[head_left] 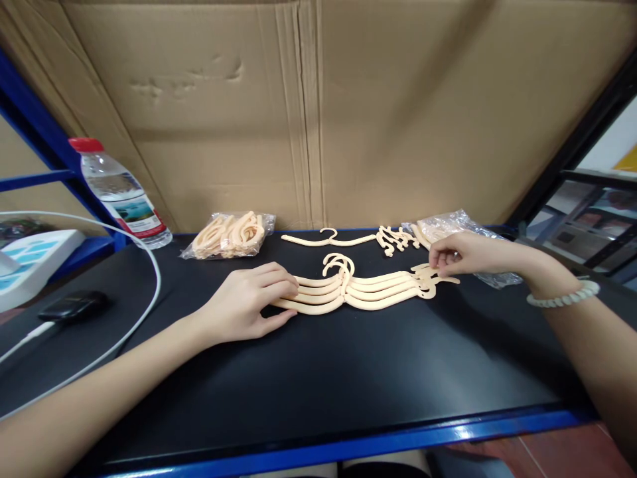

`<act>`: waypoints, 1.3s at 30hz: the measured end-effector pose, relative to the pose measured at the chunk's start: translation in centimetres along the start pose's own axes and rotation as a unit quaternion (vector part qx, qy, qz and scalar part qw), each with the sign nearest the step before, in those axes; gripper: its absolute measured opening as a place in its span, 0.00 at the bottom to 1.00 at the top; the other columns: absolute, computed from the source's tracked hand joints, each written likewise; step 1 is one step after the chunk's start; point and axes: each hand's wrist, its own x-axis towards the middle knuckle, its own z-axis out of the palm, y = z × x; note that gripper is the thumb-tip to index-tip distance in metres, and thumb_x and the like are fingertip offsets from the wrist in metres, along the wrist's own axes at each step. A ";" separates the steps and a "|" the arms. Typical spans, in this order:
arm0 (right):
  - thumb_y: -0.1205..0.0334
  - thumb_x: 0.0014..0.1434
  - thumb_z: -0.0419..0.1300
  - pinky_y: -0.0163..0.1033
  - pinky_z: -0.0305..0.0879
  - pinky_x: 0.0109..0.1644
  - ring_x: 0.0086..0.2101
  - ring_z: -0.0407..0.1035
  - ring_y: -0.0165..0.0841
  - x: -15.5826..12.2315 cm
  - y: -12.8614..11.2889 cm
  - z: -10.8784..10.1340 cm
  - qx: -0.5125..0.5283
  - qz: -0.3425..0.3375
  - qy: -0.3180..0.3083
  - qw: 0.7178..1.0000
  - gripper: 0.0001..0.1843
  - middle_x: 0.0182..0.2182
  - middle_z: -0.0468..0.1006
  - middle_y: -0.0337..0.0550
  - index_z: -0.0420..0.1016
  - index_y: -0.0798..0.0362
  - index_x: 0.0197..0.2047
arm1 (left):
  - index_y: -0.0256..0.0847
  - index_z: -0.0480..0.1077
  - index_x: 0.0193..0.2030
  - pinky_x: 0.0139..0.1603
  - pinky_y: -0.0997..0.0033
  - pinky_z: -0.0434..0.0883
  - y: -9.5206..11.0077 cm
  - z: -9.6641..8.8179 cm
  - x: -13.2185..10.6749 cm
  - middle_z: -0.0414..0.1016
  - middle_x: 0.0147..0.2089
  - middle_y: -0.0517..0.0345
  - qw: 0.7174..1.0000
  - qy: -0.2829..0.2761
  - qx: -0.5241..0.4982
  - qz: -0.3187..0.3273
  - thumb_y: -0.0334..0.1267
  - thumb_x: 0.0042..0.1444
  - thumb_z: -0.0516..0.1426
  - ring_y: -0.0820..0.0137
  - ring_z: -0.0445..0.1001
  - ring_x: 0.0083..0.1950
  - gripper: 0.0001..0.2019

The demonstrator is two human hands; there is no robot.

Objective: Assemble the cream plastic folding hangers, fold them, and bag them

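Several cream plastic clothes hangers [378, 304] lie nested on the black tabletop, their hooks bunched at the middle. My left hand [251, 299] is closed around their left ends, thumb at the near side and fingers on top. At the right ends sit small curved cream plastic pieces [428, 288], some at the hanger tips. My right hand [460, 255] pinches one of these pieces; its exact shape is partly hidden by the fingers. Behind them lies a single hanger [308, 241], and beside it a small pile of loose cream pieces [395, 240].
A clear bag of cream parts [231, 236] lies at the back left, another plastic bag [462, 222] behind my right hand. A water bottle [124, 196], a power strip [37, 262], a black device [79, 305] and a white cable [158, 285] occupy the left. Cardboard [223, 99] stands behind.
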 end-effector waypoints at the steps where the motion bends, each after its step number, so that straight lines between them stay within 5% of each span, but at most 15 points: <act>1: 0.55 0.49 0.60 0.38 0.65 0.32 0.28 0.70 0.34 0.0 0.0 0.0 -0.005 -0.004 0.018 1.000 0.11 0.26 0.77 0.43 0.74 0.54 0.33 | 0.41 0.72 0.43 0.44 0.68 0.72 0.0 0.0 0.0 0.77 0.43 0.55 1.000 0.001 0.001 0.003 0.36 0.59 0.57 0.66 0.74 0.46 0.07; 14: 0.49 0.52 0.59 0.39 0.65 0.33 0.27 0.70 0.33 0.0 -1.3 0.0 -0.019 -0.055 0.308 0.950 0.14 0.25 0.78 0.43 0.75 0.51 0.29 | 0.42 0.73 0.44 0.45 0.68 0.72 0.2 -0.4 -0.1 0.78 0.44 0.55 1.000 -0.005 -0.004 0.027 0.36 0.59 0.57 0.66 0.75 0.46 0.08; 26: 0.51 0.50 0.59 0.39 0.63 0.32 0.26 0.69 0.33 0.0 -2.4 0.3 -0.020 -0.026 0.382 0.924 0.13 0.26 0.79 0.43 0.77 0.50 0.29 | 0.41 0.73 0.44 0.44 0.68 0.74 0.4 -0.7 0.1 0.78 0.42 0.53 0.998 0.029 -0.037 0.029 0.36 0.59 0.58 0.66 0.76 0.43 0.07; 33: 0.51 0.53 0.59 0.40 0.63 0.32 0.26 0.68 0.34 -0.1 -3.0 0.3 -0.024 -0.007 0.418 0.908 0.12 0.24 0.78 0.42 0.77 0.50 0.29 | 0.40 0.72 0.42 0.42 0.71 0.73 0.0 -0.5 -0.1 0.78 0.41 0.54 0.993 0.110 -0.020 -0.025 0.32 0.60 0.56 0.68 0.77 0.41 0.06; 39: 0.51 0.55 0.59 0.41 0.64 0.34 0.26 0.69 0.35 -0.1 -3.1 0.4 -0.010 0.004 0.441 0.897 0.12 0.25 0.78 0.44 0.76 0.50 0.29 | 0.39 0.72 0.42 0.43 0.69 0.73 -0.6 -0.5 -0.3 0.78 0.40 0.54 0.991 0.110 0.009 -0.075 0.35 0.61 0.55 0.67 0.76 0.41 0.06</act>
